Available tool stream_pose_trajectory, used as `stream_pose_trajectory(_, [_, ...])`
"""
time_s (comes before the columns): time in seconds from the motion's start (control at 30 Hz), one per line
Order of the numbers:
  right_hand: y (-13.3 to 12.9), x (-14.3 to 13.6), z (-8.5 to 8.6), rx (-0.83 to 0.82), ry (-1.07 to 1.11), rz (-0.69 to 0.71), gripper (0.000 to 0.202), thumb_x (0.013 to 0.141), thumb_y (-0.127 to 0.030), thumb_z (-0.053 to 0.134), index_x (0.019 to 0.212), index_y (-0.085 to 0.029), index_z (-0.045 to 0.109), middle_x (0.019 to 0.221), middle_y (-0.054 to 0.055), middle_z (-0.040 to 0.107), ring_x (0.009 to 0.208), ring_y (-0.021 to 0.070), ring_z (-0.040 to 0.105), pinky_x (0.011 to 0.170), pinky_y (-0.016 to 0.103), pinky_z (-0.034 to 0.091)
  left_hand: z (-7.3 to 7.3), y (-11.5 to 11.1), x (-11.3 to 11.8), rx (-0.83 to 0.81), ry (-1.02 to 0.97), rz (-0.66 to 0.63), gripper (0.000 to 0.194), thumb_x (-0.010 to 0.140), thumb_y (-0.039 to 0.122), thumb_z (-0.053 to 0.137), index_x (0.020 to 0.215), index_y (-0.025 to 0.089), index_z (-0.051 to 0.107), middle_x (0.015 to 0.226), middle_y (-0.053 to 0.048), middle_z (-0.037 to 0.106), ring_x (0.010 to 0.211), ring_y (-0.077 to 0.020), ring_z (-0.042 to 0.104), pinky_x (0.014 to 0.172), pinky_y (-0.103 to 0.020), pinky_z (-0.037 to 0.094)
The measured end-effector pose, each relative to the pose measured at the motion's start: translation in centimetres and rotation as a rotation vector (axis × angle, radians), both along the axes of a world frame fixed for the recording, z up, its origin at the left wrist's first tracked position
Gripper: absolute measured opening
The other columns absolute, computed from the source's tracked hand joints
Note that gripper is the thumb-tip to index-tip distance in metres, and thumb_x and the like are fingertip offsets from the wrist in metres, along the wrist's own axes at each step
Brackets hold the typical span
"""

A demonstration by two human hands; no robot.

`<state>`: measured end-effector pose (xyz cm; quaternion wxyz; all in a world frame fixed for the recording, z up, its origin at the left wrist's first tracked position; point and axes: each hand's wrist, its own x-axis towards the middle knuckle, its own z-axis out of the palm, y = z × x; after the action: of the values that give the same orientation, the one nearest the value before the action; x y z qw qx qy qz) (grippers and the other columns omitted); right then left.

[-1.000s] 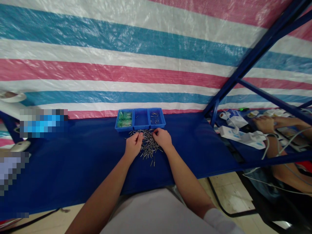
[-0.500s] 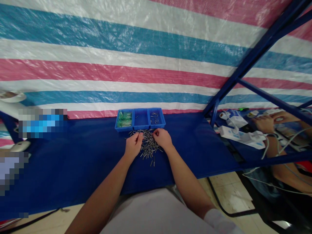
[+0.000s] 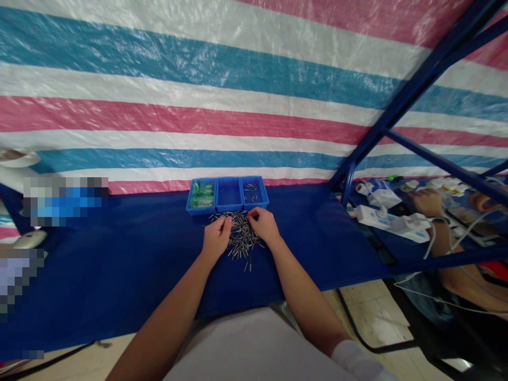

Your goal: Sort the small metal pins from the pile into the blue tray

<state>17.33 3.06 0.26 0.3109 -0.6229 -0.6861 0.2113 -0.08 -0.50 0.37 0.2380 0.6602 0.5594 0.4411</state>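
A loose pile of thin metal pieces (image 3: pixel 243 236) lies on the blue table (image 3: pixel 159 254). At the pile's left edge is my left hand (image 3: pixel 217 236), its fingers pinched together. My right hand (image 3: pixel 263 224) is closed at the upper right of the pile, thumb and forefinger together. Whatever either hand holds is too small to make out. Just behind the pile stands a blue three-part tray (image 3: pixel 229 208). Its left compartment holds green and clear packets (image 3: pixel 203 193), the middle one a tiny piece, the right one several metal pieces (image 3: pixel 251 192).
A white power strip (image 3: pixel 392 221) with cables lies at the right, beyond a blue metal frame (image 3: pixel 348 182). Another person's hand (image 3: pixel 426 201) and arm are at that neighbouring table. A striped sheet (image 3: pixel 238 121) hangs behind. Blurred-out objects are at the far left.
My hands and the tray look nearly the same. At the right, the other person's hands have moved apart, one of them shifting toward the right edge.
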Motion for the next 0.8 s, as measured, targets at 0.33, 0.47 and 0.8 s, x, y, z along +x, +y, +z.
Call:
stream_pose_trajectory(0.33, [-0.5, -1.5, 0.4, 0.147, 0.395, 0.124, 0.02, 0.083, -0.029, 0.055, 0.094, -0.018, 0.068, 0.087, 0.005, 0.066, 0.07, 0.0135, 0.057, 0.068, 0.026, 0.046, -0.3, 0.1, 0.0, 0.013, 0.001, -0.002, 0.034, 0.089, 0.043, 0.044, 0.073, 0.018, 0.06, 0.055, 0.003, 0.054, 0.051, -0.0095, 0.049, 0.054, -0.022, 0.037])
stream_pose_trajectory(0.47, [-0.5, -2.1, 0.0, 0.019, 0.677, 0.146, 0.02, 0.075, -0.036, 0.065, 0.086, -0.019, 0.065, 0.075, 0.002, 0.066, 0.066, 0.0139, 0.058, 0.064, 0.026, 0.047, -0.4, 0.3, 0.0, 0.026, -0.031, 0.015, 0.027, 0.085, 0.042, 0.051, 0.094, 0.019, 0.061, 0.057, 0.005, 0.053, 0.051, -0.0093, 0.049, 0.055, -0.021, 0.038])
stream_pose_trajectory(0.8, [-0.6, -2.4, 0.7, -0.128, 0.915, 0.156, 0.026, 0.065, -0.041, 0.073, 0.076, -0.019, 0.064, 0.072, 0.002, 0.068, 0.064, 0.0141, 0.06, 0.063, 0.027, 0.049, -0.3, 0.2, 0.0, 0.027, -0.032, 0.02, 0.023, 0.087, 0.038, 0.048, 0.092, 0.02, 0.06, 0.057, 0.005, 0.055, 0.051, -0.0101, 0.051, 0.054, -0.021, 0.039])
